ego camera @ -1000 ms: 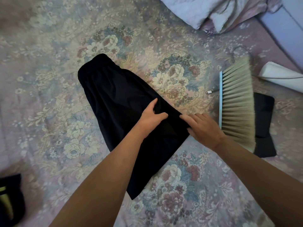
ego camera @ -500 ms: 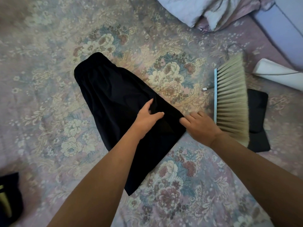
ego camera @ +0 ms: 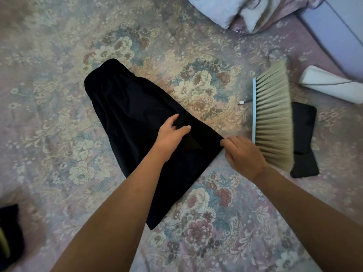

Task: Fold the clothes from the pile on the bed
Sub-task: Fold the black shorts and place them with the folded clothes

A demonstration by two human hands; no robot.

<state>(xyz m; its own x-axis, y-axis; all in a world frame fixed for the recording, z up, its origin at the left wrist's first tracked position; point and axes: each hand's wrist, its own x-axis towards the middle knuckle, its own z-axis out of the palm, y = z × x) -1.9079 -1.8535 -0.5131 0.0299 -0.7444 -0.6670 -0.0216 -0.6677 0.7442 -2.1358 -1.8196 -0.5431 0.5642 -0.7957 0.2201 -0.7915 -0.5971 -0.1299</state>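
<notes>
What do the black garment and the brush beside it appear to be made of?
Black garment: thin woven fabric, probably synthetic, matte with a faint sheen; it lies flat with fine gathers at the waistband. Brush: long pale bristles, likely synthetic, on a light blue back, probably plastic.

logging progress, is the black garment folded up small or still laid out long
Laid out long: the black garment lies flat on the floral bedspread.

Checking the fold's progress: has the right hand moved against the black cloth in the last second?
Yes, slightly. The right hand has drawn back toward the brush; its fingertips, earlier lying on the black cloth, now curl at its corner edge.
</notes>
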